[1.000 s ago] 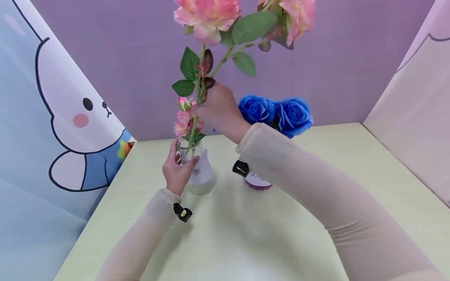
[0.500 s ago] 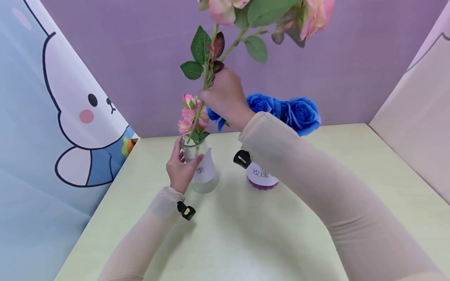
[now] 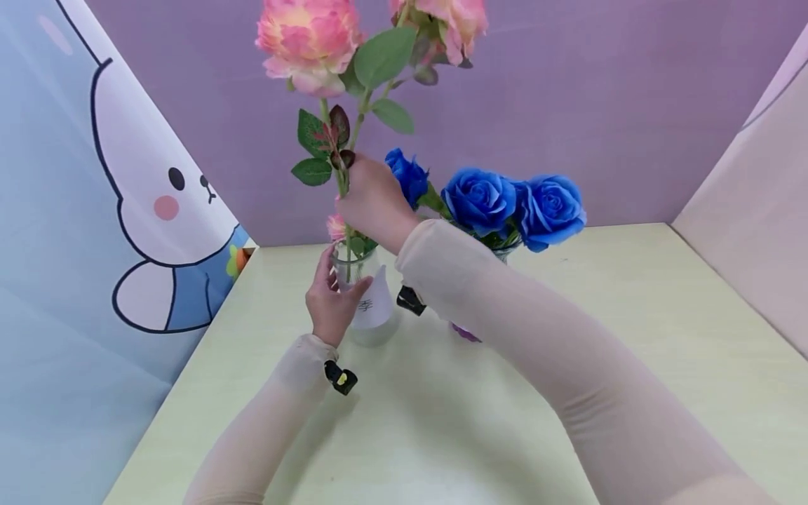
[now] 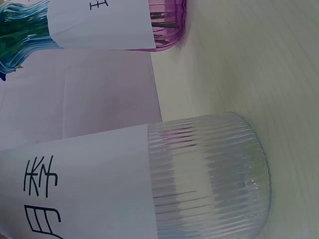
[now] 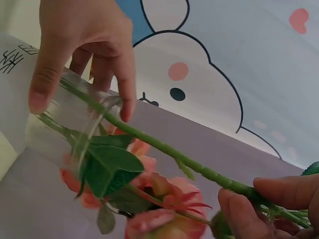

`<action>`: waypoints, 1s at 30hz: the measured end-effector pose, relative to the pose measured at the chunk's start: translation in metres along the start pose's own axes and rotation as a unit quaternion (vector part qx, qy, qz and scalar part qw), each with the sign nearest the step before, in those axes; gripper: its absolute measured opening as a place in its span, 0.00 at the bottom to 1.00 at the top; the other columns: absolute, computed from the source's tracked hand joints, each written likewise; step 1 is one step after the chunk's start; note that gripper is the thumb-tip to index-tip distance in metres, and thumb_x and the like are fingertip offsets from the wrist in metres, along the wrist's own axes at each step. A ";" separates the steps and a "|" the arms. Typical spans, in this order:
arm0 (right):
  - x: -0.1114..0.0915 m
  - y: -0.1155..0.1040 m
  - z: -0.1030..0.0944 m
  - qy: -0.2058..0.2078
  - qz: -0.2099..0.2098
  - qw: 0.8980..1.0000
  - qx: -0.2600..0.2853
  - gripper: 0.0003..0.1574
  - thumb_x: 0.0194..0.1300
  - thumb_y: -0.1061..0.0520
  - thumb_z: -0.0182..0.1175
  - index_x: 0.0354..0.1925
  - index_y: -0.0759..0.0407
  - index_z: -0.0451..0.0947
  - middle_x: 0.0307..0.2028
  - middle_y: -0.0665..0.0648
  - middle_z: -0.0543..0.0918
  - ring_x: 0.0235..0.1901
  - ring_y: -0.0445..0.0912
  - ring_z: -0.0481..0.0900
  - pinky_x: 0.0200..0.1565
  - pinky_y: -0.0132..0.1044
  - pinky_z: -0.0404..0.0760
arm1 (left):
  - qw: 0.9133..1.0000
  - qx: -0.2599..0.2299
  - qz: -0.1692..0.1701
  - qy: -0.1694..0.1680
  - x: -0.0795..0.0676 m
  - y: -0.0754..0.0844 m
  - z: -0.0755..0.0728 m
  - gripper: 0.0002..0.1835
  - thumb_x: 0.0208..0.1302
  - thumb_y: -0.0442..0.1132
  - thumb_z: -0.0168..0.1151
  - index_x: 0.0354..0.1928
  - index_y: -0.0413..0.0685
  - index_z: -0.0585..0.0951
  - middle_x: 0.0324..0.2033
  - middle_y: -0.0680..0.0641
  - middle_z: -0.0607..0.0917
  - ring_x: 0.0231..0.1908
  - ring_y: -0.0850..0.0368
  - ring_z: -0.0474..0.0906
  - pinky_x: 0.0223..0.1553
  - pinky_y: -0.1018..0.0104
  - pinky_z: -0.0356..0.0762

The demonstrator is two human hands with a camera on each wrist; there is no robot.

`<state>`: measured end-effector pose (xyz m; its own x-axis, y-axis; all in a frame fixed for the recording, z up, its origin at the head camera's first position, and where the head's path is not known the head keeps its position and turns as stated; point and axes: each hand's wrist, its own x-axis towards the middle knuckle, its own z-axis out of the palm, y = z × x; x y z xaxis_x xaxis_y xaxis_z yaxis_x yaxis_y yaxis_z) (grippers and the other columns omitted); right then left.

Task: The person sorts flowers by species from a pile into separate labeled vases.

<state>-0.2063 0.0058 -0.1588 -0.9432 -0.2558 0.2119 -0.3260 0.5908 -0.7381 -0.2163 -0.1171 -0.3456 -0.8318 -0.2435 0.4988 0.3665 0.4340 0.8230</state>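
Observation:
My left hand (image 3: 333, 301) grips the clear glass vase (image 3: 372, 330) around its neck, fingers on one side and thumb on the other. A white paper label with black characters wraps the vase (image 4: 214, 169). My right hand (image 3: 375, 203) pinches the green stem of a tall pink rose (image 3: 312, 42) with leaves and two large blooms. In the right wrist view the stem (image 5: 174, 154) runs through the vase mouth into the glass, between my right fingers (image 5: 284, 191) and the left hand (image 5: 84, 45). Other pink blooms (image 5: 169, 214) stand in the same vase.
Right of it, blue roses (image 3: 482, 200) stand in a second vase with a purple base (image 4: 169, 25) and white label, partly behind my right forearm. A purple backdrop (image 3: 536, 91) rises behind the table (image 3: 631, 315); a cartoon cloth (image 3: 76, 393) hangs at left.
The right hand and the pink rose first rise slightly, then come left and down over the vase, with the stem lower in it. My left hand keeps its hold; the view shifts slightly.

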 end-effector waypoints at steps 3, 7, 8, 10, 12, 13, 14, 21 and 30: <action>0.002 0.007 0.007 0.000 0.003 1.000 -0.009 0.15 0.65 0.65 0.57 0.50 0.58 0.70 0.34 0.54 0.78 0.33 0.47 0.76 0.32 0.33 0.76 | 0.999 -0.002 0.033 0.011 -0.001 0.000 0.002 0.39 0.48 0.32 0.75 0.64 0.44 0.70 0.59 0.36 0.76 0.54 0.35 0.75 0.52 0.46 0.76; 0.003 0.017 0.019 -0.025 0.006 0.999 -0.019 0.17 0.64 0.66 0.57 0.52 0.61 0.73 0.33 0.56 0.80 0.31 0.48 0.78 0.29 0.32 0.78 | 0.997 -0.006 0.070 0.030 -0.003 -0.001 0.004 0.38 0.46 0.29 0.75 0.63 0.41 0.71 0.56 0.35 0.78 0.52 0.34 0.77 0.49 0.45 0.78; 0.003 0.020 0.022 -0.031 0.006 0.999 -0.015 0.18 0.64 0.67 0.57 0.53 0.61 0.73 0.34 0.56 0.80 0.31 0.48 0.79 0.28 0.32 0.78 | 0.996 -0.006 0.079 0.033 -0.003 -0.002 0.004 0.38 0.46 0.29 0.75 0.62 0.40 0.71 0.55 0.35 0.78 0.51 0.34 0.77 0.48 0.44 0.78; 0.003 0.026 0.028 -0.039 0.011 0.999 0.001 0.20 0.65 0.67 0.56 0.55 0.60 0.72 0.38 0.57 0.81 0.31 0.47 0.79 0.27 0.31 0.78 | 0.995 -0.007 0.093 0.038 -0.004 -0.001 0.005 0.38 0.46 0.29 0.75 0.62 0.40 0.71 0.54 0.34 0.79 0.50 0.34 0.78 0.47 0.44 0.79; 0.004 0.032 0.033 -0.041 0.013 0.999 0.012 0.17 0.67 0.65 0.55 0.54 0.61 0.73 0.39 0.58 0.80 0.29 0.47 0.78 0.26 0.30 0.77 | 0.994 -0.002 0.100 0.040 -0.004 -0.001 0.005 0.38 0.46 0.29 0.75 0.62 0.40 0.71 0.54 0.34 0.79 0.48 0.33 0.79 0.45 0.43 0.79; 0.004 0.035 0.035 -0.040 0.010 0.999 0.020 0.16 0.67 0.64 0.55 0.53 0.61 0.74 0.39 0.57 0.80 0.29 0.47 0.77 0.26 0.30 0.77 | 0.994 0.001 0.099 0.040 -0.005 -0.001 0.005 0.38 0.46 0.29 0.75 0.62 0.40 0.71 0.54 0.33 0.79 0.48 0.33 0.79 0.45 0.43 0.79; 0.004 0.037 0.037 -0.041 0.009 0.999 0.029 0.15 0.67 0.63 0.55 0.53 0.61 0.74 0.39 0.57 0.80 0.29 0.46 0.77 0.27 0.31 0.77 | 0.995 0.004 0.097 0.040 -0.005 -0.001 0.005 0.38 0.46 0.29 0.75 0.62 0.40 0.71 0.54 0.33 0.79 0.48 0.33 0.79 0.45 0.44 0.80; -0.001 0.046 0.046 -0.070 -0.006 0.997 0.017 0.16 0.69 0.57 0.56 0.54 0.61 0.76 0.47 0.56 0.82 0.47 0.47 0.80 0.52 0.37 0.78 | 0.996 0.014 0.076 0.034 -0.007 0.002 0.003 0.38 0.46 0.31 0.75 0.62 0.42 0.71 0.54 0.35 0.79 0.49 0.34 0.79 0.47 0.44 0.79; -0.002 0.060 0.059 -0.043 0.005 0.997 0.059 0.11 0.63 0.57 0.64 0.43 0.61 0.82 0.37 0.54 0.86 0.40 0.46 0.83 0.46 0.34 0.81 | 0.995 0.020 0.087 0.039 -0.008 -0.001 0.004 0.32 0.47 0.30 0.74 0.57 0.38 0.74 0.54 0.35 0.79 0.50 0.35 0.78 0.47 0.43 0.79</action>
<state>-0.2198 -0.0033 -0.2416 -0.9360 -0.3176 0.1518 -0.3016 0.5013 -0.8110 -0.2120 -0.1122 -0.3515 -0.7224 -0.2277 0.6529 0.4837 0.5085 0.7124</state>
